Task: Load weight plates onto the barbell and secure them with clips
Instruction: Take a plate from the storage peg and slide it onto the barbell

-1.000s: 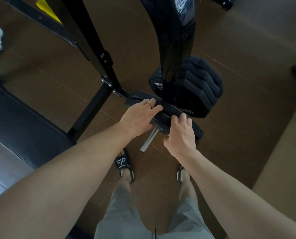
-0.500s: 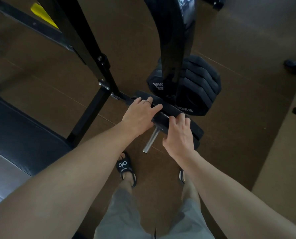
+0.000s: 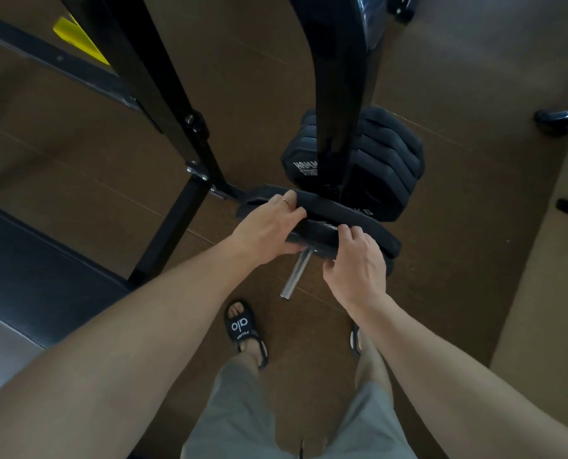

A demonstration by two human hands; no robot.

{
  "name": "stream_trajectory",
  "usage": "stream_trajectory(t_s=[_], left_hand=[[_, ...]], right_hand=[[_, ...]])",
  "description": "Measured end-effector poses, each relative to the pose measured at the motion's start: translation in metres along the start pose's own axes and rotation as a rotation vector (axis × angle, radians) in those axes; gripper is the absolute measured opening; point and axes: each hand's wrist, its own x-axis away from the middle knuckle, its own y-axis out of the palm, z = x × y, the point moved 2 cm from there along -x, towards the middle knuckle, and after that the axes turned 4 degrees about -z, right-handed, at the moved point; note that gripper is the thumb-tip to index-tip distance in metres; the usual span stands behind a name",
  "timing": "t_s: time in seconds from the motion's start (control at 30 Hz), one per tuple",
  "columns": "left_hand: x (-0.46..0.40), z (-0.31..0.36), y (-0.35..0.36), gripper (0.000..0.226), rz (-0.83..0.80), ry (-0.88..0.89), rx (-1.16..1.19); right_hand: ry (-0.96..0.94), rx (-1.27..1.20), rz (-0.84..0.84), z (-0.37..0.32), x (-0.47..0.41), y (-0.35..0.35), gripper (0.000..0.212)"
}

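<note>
Both hands are gripping the small weight plate (image 3: 312,231) on the barbell sleeve (image 3: 295,274): left hand (image 3: 269,226) fingers and right hand (image 3: 358,263) fingers are curling over its edges.

Brown rubber floor (image 3: 458,260) fills the frame. My sandals (image 3: 242,329) stand on it at lower centre; the black rack's feet (image 3: 163,246) rest on it at left, and a dark mat (image 3: 27,270) lies at far left.

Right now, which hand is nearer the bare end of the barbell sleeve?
Right. The right hand sits just beside the barbell sleeve, gripping the plate; the left hand is higher, farther from the tip.
</note>
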Motion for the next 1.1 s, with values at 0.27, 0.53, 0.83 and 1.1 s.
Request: stream_trajectory(t_s=[0.27, 0.53, 0.83, 1.1], left_hand=[[-0.005, -0.01, 0.001, 0.046, -0.024, -0.045, 0.095], [-0.004, -0.016, -0.003, 0.042, -0.115, 0.0, 0.064], [0.043, -0.018, 0.013, 0.046, -0.168, -0.005, -0.021], [0.088, -0.037, 0.041, 0.044, -0.144, -0.106, 0.17]], right_hand=[[-0.003, 0.047, -0.049, -0.006, -0.015, -0.003, 0.046], [-0.076, 0.047, -0.17, -0.001, -0.032, -0.003, 0.026], [-0.246, 0.09, -0.441, -0.017, -0.025, 0.006, 0.019], [-0.178, 0.052, -0.662, -0.044, -0.021, 0.029, 0.025]])
